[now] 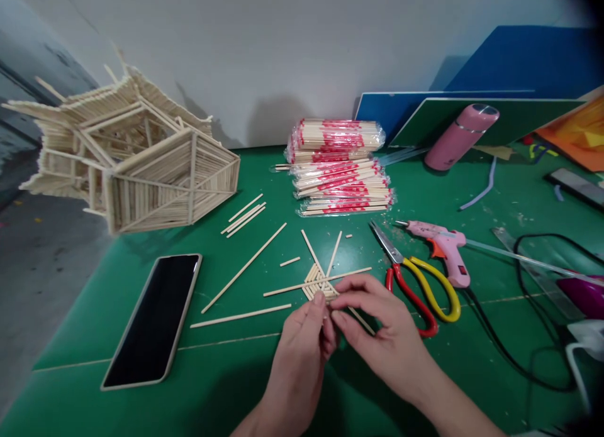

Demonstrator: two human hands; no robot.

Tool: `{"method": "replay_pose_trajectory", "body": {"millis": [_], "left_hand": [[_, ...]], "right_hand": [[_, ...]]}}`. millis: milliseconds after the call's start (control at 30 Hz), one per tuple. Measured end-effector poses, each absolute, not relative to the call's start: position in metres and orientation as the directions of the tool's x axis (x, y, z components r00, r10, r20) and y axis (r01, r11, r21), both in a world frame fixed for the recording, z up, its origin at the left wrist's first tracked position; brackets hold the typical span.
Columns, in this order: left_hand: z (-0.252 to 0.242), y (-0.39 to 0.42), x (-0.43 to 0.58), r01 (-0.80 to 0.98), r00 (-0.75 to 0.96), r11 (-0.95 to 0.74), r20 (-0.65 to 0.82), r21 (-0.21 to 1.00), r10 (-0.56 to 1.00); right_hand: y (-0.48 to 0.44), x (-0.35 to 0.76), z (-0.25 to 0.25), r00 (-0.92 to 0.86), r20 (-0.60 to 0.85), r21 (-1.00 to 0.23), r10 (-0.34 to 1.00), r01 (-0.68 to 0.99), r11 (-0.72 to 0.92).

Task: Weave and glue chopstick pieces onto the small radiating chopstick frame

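A small star-like assembly of thin wooden sticks (313, 276) is held just over the green table. My left hand (302, 342) is closed on its near edge, thumb on top and fingers curled beneath. My right hand (377, 324) pinches at the right side of the same assembly, its fingertips close to my left thumb. What lies exactly between the right fingertips is hidden. Long stick ends poke out of the assembly up, left and right. Left of it lie loose sticks (244, 267), and a short cut piece (289, 261) is near its top left.
A large stick-built structure (174, 179) stands back left, above a phone (153, 320). Wrapped stick bundles (342, 166) lie at the back. To the right are red-and-yellow-handled scissors (401, 261), a pink glue gun (448, 245) with its black cord, and a pink bottle (460, 138).
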State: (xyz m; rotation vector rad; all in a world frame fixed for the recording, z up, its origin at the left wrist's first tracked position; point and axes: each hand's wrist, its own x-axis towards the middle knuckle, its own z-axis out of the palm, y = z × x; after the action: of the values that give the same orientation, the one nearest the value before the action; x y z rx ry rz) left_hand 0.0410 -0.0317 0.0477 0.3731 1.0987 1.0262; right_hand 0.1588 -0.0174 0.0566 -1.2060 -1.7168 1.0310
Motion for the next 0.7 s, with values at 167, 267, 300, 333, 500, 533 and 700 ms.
{"method": "replay_pose_trajectory", "body": {"millis": [167,267,300,333,500,533,700], "left_hand": [[0.042,-0.032,0.042,-0.245,-0.065,0.448,-0.476,0.86,0.877],[0.047,-0.03,0.043,-0.114,-0.081,0.403,-0.413,0.908,0.907],[0.049,-0.029,0.043,-0.078,-0.076,0.388,-0.394,0.918,0.916],[0.051,-0.028,0.044,-0.044,-0.071,0.37,-0.373,0.928,0.925],[0.053,-0.027,0.047,0.054,-0.041,0.318,-0.316,0.947,0.948],[0.053,-0.027,0.048,0.063,-0.037,0.318,-0.316,0.946,0.948],[0.051,-0.026,0.036,0.242,-0.06,0.271,-0.265,0.932,0.963]], "right_hand": [[-0.022,0.154,0.051,-0.237,0.131,-0.942,0.963,0.274,0.195],[-0.024,0.155,0.047,-0.239,0.189,-0.915,0.953,0.31,0.259],[-0.025,0.155,0.047,-0.23,0.208,-0.903,0.951,0.329,0.277],[-0.026,0.154,0.046,-0.218,0.223,-0.893,0.95,0.347,0.289],[-0.029,0.149,0.045,-0.148,0.233,-0.885,0.961,0.377,0.273],[-0.029,0.149,0.045,-0.137,0.228,-0.885,0.964,0.383,0.264],[-0.019,0.166,0.041,-0.03,0.208,-0.865,0.978,0.461,0.198]]}}
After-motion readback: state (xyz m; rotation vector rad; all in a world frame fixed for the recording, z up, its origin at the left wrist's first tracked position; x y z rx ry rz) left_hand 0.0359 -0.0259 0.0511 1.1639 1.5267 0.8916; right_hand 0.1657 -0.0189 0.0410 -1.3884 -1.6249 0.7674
